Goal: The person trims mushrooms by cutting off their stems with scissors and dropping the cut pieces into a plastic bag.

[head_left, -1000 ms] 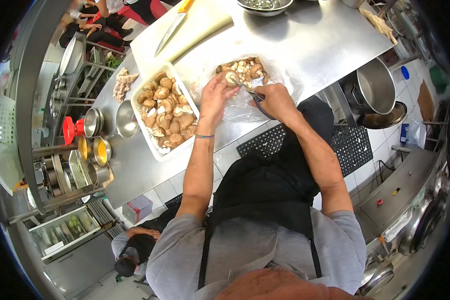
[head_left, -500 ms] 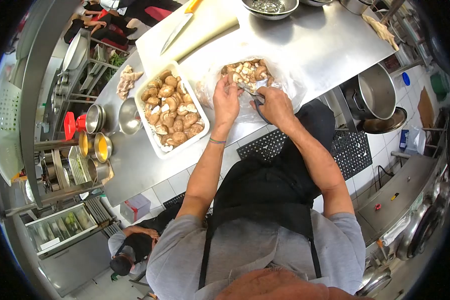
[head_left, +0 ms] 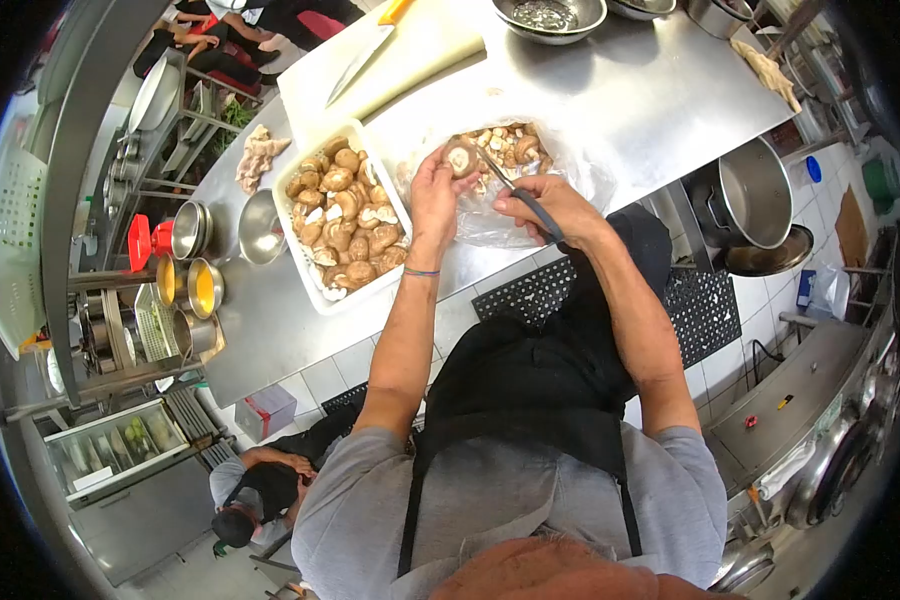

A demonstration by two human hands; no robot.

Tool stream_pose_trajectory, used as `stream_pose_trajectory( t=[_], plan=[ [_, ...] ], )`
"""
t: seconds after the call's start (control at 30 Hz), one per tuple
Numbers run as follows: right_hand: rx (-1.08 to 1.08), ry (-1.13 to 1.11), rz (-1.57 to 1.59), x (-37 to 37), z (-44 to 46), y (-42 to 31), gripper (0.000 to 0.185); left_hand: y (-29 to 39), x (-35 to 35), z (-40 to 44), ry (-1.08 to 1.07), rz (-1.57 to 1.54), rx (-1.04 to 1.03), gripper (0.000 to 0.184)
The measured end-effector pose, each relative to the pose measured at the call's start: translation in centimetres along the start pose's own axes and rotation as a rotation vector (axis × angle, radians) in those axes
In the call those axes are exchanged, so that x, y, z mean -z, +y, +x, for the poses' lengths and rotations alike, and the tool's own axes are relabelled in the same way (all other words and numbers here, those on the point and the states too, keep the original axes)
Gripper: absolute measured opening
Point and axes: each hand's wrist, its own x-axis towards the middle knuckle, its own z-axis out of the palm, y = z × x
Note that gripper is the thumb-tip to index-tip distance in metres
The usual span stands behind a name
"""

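Note:
My left hand (head_left: pixel 434 196) pinches a brown mushroom (head_left: pixel 461 160), its pale underside turned up. In my right hand (head_left: pixel 560 207) is a pair of scissors (head_left: pixel 537 210) with dark handles, the blades pointing up and left beside that mushroom. Below both hands lies a clear plastic bag (head_left: pixel 582 172), its mouth spread around more mushrooms (head_left: pixel 526 150) and pale cut pieces. Left of my left hand stands a white plastic tub (head_left: pixel 401 205) filled with brown-capped mushrooms (head_left: pixel 345 215).
A knife (head_left: pixel 358 68) with a yellow handle lies on a cutting board (head_left: pixel 425 60) at the back. Metal bowls (head_left: pixel 550 18) stand at the far edge, another bowl (head_left: pixel 261 228) left of the tub. A cloth (head_left: pixel 262 158) lies nearby. A person (head_left: pixel 260 490) sits at lower left.
The mushroom in my left hand now shows its underside and sits apart from the bag's contents. The scissors have shifted and their blades show more fully. My left hand moved slightly left.

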Motion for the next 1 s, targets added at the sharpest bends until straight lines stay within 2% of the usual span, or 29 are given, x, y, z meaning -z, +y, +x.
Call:
stream_pose_trajectory(
  t=[0.1, 0.13, 0.3, 0.37, 0.67, 0.77, 1.0],
  plan=[
    [0.105, 0.124, -0.033, 0.6, 0.4, 0.7, 0.051, 0.5, 0.5, -0.6, -0.067, 0.023, -0.025, 0.037],
    [0.122, 0.136, -0.063, 0.8, 0.4, 0.8, 0.055, 0.6, 0.3, -0.7, -0.029, 0.073, -0.048, 0.037],
    [0.095, 0.066, -0.143, 0.3, 0.7, 1.8, 0.057, 1.0, 0.6, 1.0, 0.124, 0.359, -0.208, 0.033],
    [0.083, 0.057, -0.155, -0.2, 1.0, 2.0, 0.056, 0.9, 0.7, 1.6, 0.122, 0.348, -0.222, 0.031],
    [-0.024, 0.062, 0.033, -0.6, 1.8, 2.3, 0.048, -0.5, -1.1, 0.5, -0.01, 0.412, -0.215, 0.025],
    [-0.071, -0.015, 0.011, 0.2, 1.5, 2.1, 0.044, -0.4, -1.2, 0.5, -0.025, 0.425, -0.203, 0.024],
    [0.023, 0.027, 0.007, -0.2, 1.4, 2.4, 0.04, 0.2, -1.3, 0.5, -0.027, 0.426, -0.166, 0.025]
  ],
)
